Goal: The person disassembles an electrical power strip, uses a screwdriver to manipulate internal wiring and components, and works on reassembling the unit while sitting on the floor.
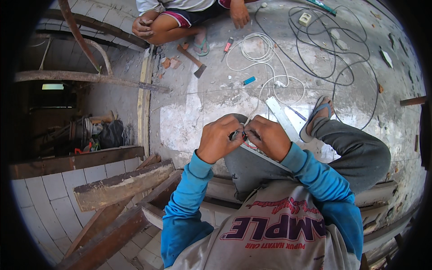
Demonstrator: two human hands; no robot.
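1. Two hands meet over the person's raised knee; the left hand (pixel 219 138) and the right hand (pixel 269 136) are curled knuckle to knuckle, fingers pinched together on the end of a white cable (pixel 263 85) where thin red and dark wire cores (pixel 245 136) show between them; the fingertips themselves are hidden, so how firm the pinch is I cannot tell.
2. Slipping looks the nearest risk; the cores are thin and held only by fingertips, so a hard twist could pull them free or snap a strand.
3. Snagging comes next; the white cable runs up from the hands into loose loops on the concrete floor (pixel 198 103), close beside a tangle of black cable (pixel 333 67), and a tug might drag the loops across each other.
4. A pale flat strip (pixel 281 118) lies just past the right hand, near the sandalled foot (pixel 317 117); a shift of that foot could kick it.
5. Loose tools sit well apart near another seated person: a hammer (pixel 192 60), a red-handled screwdriver (pixel 227 47) and a small blue object (pixel 249 80); reaching for them would mean letting go of the wires.
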